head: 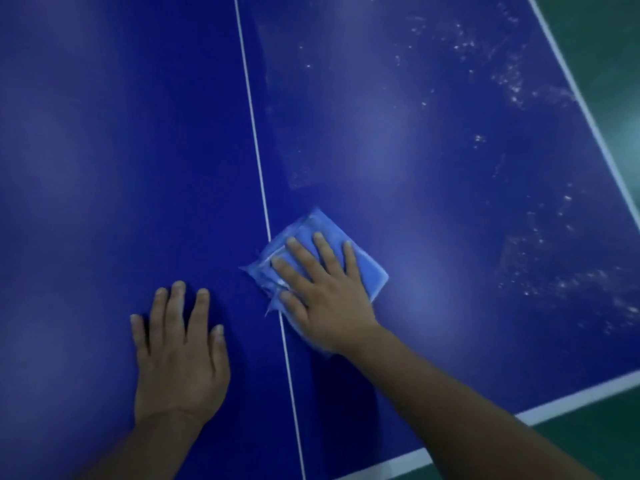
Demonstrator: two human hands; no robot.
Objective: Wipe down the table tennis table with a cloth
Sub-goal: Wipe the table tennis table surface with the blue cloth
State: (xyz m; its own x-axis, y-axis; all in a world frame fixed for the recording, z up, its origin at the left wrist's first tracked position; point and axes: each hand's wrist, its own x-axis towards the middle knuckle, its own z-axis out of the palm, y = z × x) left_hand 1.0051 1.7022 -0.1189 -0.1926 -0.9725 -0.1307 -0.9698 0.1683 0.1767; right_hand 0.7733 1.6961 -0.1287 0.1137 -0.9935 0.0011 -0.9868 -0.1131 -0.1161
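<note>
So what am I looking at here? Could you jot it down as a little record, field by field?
surface: blue table tennis table, white centre line running away from the viewer
cloth: light blue folded cloth, just right of the centre line, its left edge over the line
right hand: right hand flat on the cloth, fingers spread
left hand: left hand flat on bare table left of the line
dirt: white specks on the right half
floor: green floor beyond the table edge
</note>
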